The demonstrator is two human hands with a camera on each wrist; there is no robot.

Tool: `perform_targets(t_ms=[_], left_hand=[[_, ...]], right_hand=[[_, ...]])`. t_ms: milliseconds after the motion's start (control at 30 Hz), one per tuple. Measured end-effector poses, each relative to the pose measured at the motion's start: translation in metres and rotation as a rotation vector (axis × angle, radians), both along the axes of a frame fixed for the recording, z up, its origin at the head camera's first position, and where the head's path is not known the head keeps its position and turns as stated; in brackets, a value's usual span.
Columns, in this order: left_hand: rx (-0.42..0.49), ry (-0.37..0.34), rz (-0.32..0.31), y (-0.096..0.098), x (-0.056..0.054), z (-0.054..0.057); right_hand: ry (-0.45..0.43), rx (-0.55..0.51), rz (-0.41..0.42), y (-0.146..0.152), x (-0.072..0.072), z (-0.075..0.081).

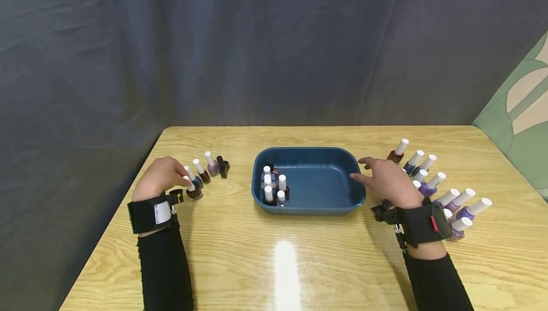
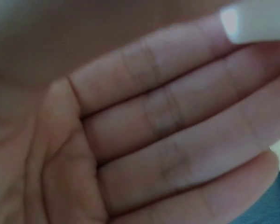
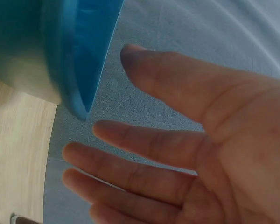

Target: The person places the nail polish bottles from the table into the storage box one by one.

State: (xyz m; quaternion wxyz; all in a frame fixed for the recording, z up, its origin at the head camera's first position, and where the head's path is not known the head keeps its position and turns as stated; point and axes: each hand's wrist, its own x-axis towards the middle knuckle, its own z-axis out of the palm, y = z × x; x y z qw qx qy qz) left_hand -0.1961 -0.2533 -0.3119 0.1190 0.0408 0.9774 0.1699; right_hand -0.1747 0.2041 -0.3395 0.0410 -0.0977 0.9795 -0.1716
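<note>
My left hand point(image 1: 163, 177) pinches the white cap of a dark nail polish bottle point(image 1: 194, 192) at the left of the table. Up close in the left wrist view, that white cap point(image 2: 256, 23) sits at the fingertips. Beside it stand more nail polish bottles, among them a lilac one point(image 1: 212, 167) and one with a black cap point(image 1: 223, 167). My right hand point(image 1: 391, 182) hovers by the right end of a blue tray point(image 1: 308, 210), fingers extended and holding nothing. In the right wrist view, thumb and fingers are spread apart near the tray's rim point(image 3: 70, 60).
Several nail polish bottles point(image 1: 268, 196) stand in the tray's left end. To the right of my right hand is a group of white-capped bottles, purple point(image 1: 429, 188), blue and dark red point(image 1: 396, 156). A grey curtain point(image 1: 274, 49) hangs behind the wooden table point(image 1: 239, 263).
</note>
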Motion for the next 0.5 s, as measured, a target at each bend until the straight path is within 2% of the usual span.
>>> perform_targets(t_ms=[267,400,500], left_hand=[[-0.002,-0.007,-0.026,-0.0001,-0.0024,-0.0025],[-0.008,-0.013,-0.05,0.0011,-0.0008,0.0002],[-0.013,0.01,-0.08,0.0019,0.0027,0.0044]], right_hand=[[-0.006,0.005,-0.009,-0.0002,-0.0002,0.0006],[-0.01,0.006,-0.014,0.0002,-0.0004,0.0],[-0.011,0.005,-0.015,0.0005,-0.0004,-0.0003]])
